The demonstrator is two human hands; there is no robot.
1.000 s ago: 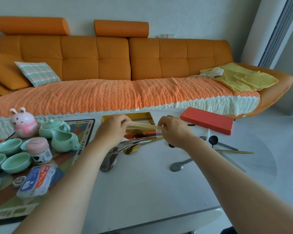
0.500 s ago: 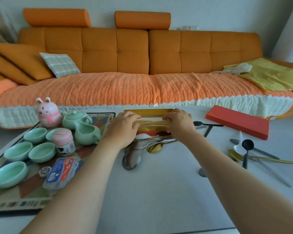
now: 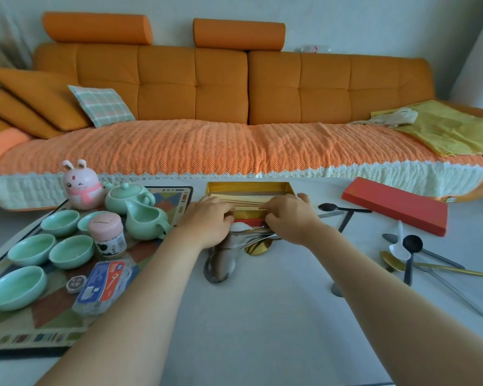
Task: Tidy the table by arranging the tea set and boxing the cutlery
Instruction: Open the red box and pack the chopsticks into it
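Note:
A gold-lined cutlery box [image 3: 248, 188] lies open at the table's far middle. Pale wooden chopsticks [image 3: 248, 203] lie across its inside. My left hand [image 3: 207, 224] and my right hand [image 3: 290, 218] both pinch the chopsticks' ends over the box's near edge. Silver and gold spoons [image 3: 251, 240] are piled just in front of the box, partly under my hands. More loose spoons [image 3: 410, 254] lie at the right. The red box lid [image 3: 396, 204] rests at the far right. A green teapot [image 3: 126, 197], a pitcher [image 3: 145, 222] and several green cups [image 3: 70, 250] stand on a patterned mat at the left.
A pink rabbit figure [image 3: 80, 185], a pink-lidded jar [image 3: 108, 236] and a blue-and-red packet [image 3: 106, 282] share the mat [image 3: 168, 196]. Behind the table runs an orange sofa [image 3: 234, 107]. White tabletop [image 3: 262, 316] shows between my forearms.
Both hands have lowered the chopsticks from above the box down into it. The view has shifted so the box sits in the middle.

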